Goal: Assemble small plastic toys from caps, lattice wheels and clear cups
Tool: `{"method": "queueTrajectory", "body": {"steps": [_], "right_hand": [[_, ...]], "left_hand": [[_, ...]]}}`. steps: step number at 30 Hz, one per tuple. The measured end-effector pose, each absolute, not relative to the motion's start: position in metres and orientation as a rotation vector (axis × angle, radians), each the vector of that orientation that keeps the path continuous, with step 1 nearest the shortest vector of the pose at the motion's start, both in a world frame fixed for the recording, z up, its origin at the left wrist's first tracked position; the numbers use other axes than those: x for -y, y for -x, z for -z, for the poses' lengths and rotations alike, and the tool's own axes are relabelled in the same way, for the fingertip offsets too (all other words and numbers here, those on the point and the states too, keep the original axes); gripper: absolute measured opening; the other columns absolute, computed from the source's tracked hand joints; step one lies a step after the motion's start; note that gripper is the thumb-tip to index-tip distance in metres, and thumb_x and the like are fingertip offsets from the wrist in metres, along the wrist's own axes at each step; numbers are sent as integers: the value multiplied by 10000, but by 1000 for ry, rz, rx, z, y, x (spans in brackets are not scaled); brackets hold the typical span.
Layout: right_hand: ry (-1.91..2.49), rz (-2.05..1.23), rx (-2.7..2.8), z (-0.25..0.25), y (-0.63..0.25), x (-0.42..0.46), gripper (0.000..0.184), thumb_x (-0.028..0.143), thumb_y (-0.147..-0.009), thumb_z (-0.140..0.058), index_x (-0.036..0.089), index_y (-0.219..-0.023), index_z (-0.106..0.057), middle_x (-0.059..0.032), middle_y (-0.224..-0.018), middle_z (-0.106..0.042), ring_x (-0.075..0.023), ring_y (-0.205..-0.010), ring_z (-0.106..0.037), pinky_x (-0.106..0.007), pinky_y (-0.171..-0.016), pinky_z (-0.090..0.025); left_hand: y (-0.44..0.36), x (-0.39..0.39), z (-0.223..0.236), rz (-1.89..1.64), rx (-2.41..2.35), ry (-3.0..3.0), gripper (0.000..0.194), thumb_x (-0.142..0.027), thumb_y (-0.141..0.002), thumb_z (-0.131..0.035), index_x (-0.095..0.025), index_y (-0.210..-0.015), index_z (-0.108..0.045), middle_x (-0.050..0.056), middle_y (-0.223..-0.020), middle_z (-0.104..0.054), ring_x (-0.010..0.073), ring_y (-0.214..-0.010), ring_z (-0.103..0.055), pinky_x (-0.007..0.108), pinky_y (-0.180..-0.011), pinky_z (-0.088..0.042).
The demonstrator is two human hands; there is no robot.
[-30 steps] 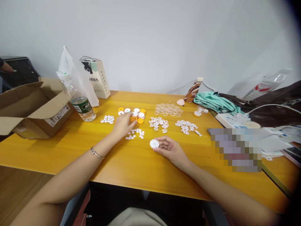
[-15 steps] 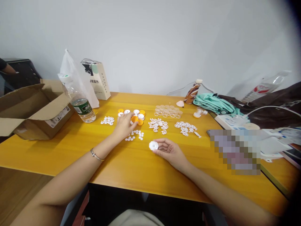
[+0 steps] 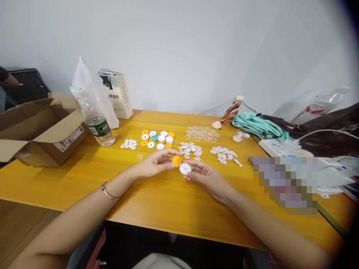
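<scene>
Between the thumb and fingers of my left hand (image 3: pixel 159 162) is an orange round cap (image 3: pixel 177 161). My right hand (image 3: pixel 207 177) grips a white round disc (image 3: pixel 185 169) by its edge, its face turned up toward me. The cap and the disc are side by side above the table, close together; whether they touch I cannot tell. Behind my left hand lie several round caps in white, orange and teal (image 3: pixel 155 138). White openwork pieces (image 3: pixel 190 149) are spread behind my right hand.
Small white parts (image 3: pixel 129 143) lie at the left, near a water bottle (image 3: pixel 98 127) and an open cardboard box (image 3: pixel 42 130). Clear plastic cups (image 3: pixel 202 133) stand at the back. More white openwork pieces (image 3: pixel 223 152), a brown drink bottle (image 3: pixel 232 111) and a power strip (image 3: pixel 276 145) are to the right.
My left hand has come back from the group of caps toward my right hand, bringing an orange cap with it. My right hand still holds the white disc in nearly the same place.
</scene>
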State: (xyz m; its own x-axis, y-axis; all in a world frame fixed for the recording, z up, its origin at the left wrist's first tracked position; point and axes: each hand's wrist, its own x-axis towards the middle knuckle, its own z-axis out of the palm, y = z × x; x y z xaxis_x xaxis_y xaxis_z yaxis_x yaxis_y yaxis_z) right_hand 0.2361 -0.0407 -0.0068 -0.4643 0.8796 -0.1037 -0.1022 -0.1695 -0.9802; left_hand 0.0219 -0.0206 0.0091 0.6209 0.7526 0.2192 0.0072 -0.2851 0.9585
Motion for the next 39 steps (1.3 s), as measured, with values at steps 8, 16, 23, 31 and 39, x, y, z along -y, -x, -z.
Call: {"method": "queueTrajectory", "body": {"steps": [8,16,23,31,39], "right_hand": [[957,-1658,1405,10,-235,41,423,256,-672,-693,229,-1087,-613,-33,-991,-669,-136,-817,-618,-357,-870,-465],[975,-1617,1407,7,-234,45,432,255,-681,-681,234,-1105,-601,-17,-962,-664,-121,-793,-603,-350,-882,-451],[928,-1623,1374,12,-236,42,381,267,-672,-695,236,-1036,-585,-13,-901,-664,-122,-782,-616,-338,-851,-471],[960,-1637,1318,20,-233,39,374,237,-614,-740,215,-968,-620,-14,-934,-664,-126,-831,-610,-320,-872,-446],[1023,-1631,1320,23,-232,42,459,226,-618,-731,247,-1062,-618,-6,-985,-664,-143,-888,-599,-361,-922,-416]], "left_hand": [[-23,19,-2,-789,-643,-1740,312,-156,-819,-538,-193,-1129,-521,79,-1048,-606,159,-956,-583,343,-871,-454],[-26,20,0,-812,-635,-1810,340,-166,-841,-511,-200,-1179,-493,85,-1091,-599,157,-971,-583,350,-877,-458],[-27,24,1,-777,-710,-1962,340,-224,-821,-550,-197,-1159,-520,89,-1054,-601,156,-927,-582,366,-856,-474],[-29,27,3,-771,-773,-2079,345,-260,-822,-548,-192,-1160,-523,81,-1031,-602,147,-903,-578,343,-842,-478],[-28,24,5,-789,-756,-1967,334,-265,-830,-540,-194,-1156,-520,79,-1052,-602,147,-916,-577,331,-838,-474]]}}
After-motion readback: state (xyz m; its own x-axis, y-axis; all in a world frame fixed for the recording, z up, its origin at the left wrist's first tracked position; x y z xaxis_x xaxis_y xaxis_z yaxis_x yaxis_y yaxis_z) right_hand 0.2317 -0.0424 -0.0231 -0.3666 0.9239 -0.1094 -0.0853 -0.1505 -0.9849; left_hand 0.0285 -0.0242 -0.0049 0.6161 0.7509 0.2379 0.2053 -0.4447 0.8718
